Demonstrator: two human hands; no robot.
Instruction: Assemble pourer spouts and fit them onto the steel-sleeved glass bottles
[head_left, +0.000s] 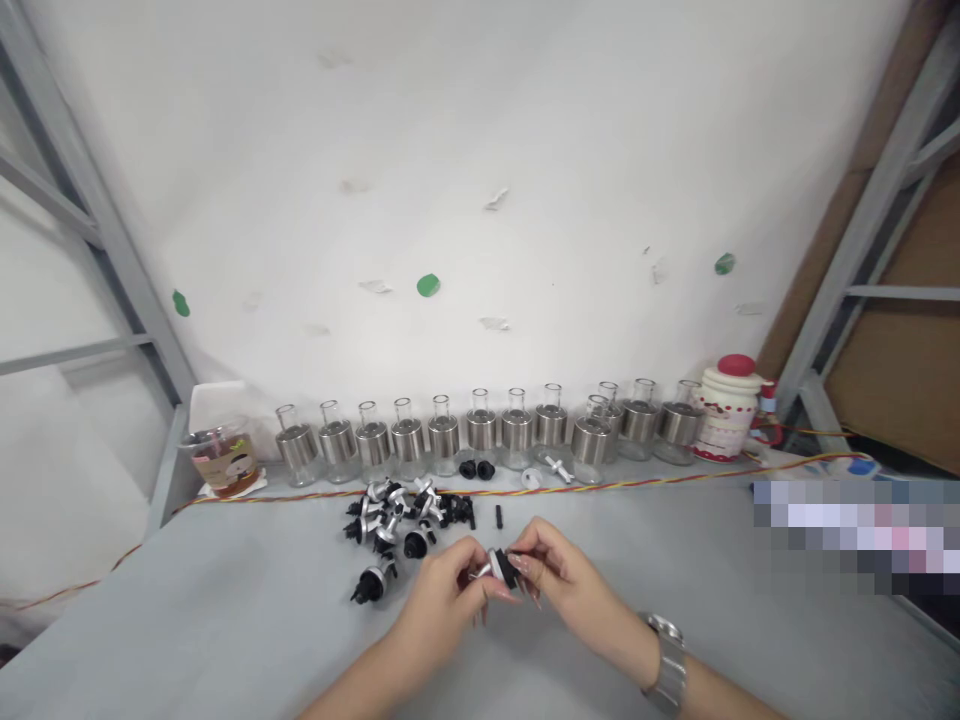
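Note:
Both hands meet above the table near its middle, around one bottle pourer [501, 567] with a silver flange and a black ribbed stopper. Its silver spout side sits between the fingers and thumb of my left hand [455, 582]. From the other side, my right hand [556, 572] pinches the black stopper end. Left of my hands, several similar silver and black pourers [386, 525] lie in a loose heap. One pourer [370, 583] lies nearer to me, beside my left wrist. A short black tube [499, 517] rests just beyond my fingers.
A row of several glass bottles [407, 440] with metal sleeves stands along the wall. Before them lie two black caps [478, 470], a clear disc [531, 478] and a silver spout [558, 468]. A twisted cable [630, 483] crosses the table. A cup [223, 462] and a decorated jar [724, 415] flank the row.

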